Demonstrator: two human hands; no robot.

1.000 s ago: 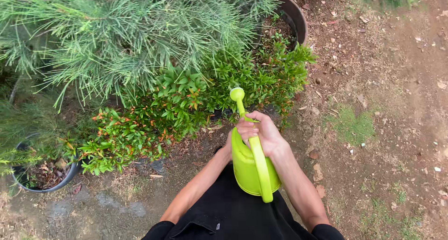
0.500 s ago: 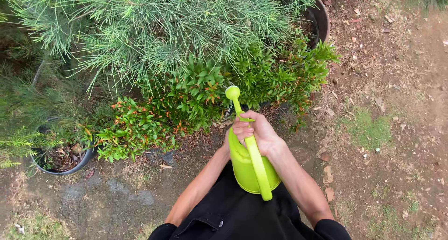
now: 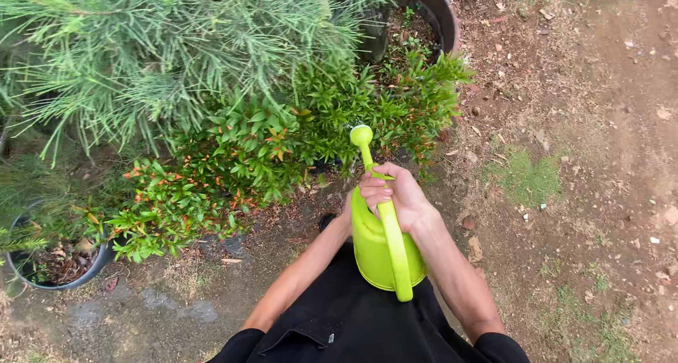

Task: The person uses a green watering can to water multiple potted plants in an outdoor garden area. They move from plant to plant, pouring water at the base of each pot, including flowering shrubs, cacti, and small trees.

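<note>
The left hand (image 3: 347,211) is almost wholly hidden behind the lime-green watering can (image 3: 385,246), so its grip cannot be told. The can's base is hidden against the black clothing (image 3: 353,320), which the bottom edge cuts off. A dark pot (image 3: 438,10) is cut by the top edge, and foliage hides most of another pot (image 3: 60,268) at the left.

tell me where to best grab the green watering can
Grip the long arched handle on top of the watering can, coming from above. It runs from spout base to rear, clear of the body, and the right hand wraps its front there.
</note>
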